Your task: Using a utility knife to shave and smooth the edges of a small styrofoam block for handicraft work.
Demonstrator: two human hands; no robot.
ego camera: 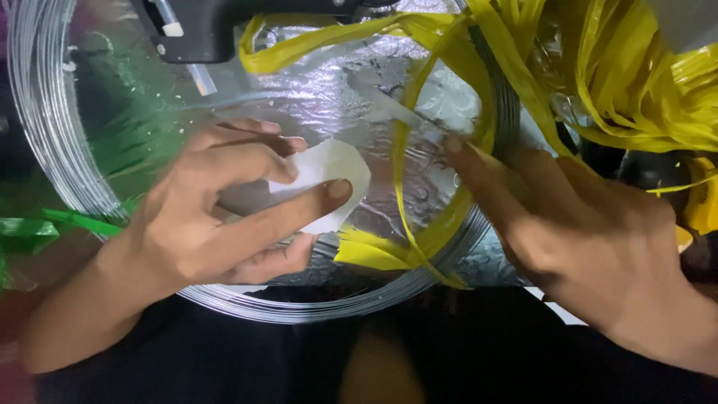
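My left hand (217, 209) pinches a small white paper-like piece (329, 176) between thumb and fingers, over a crinkled silver foil sheet (329, 97). My right hand (576, 224) reaches in from the right, its fingertips touching a loop of yellow plastic ribbon (407, 202) that hangs down across the foil. Whether it grips the ribbon is unclear. The ribbon's folded end (374, 253) lies at the lower edge of a coil of thin silver wire (45, 120) that rings the foil.
A black glue gun (198, 30) lies at the top, its nozzle pointing down. A mass of yellow ribbon (621, 75) fills the upper right. Green ribbon strips (45, 224) sit at the left. Dark cloth (299, 359) covers the near edge.
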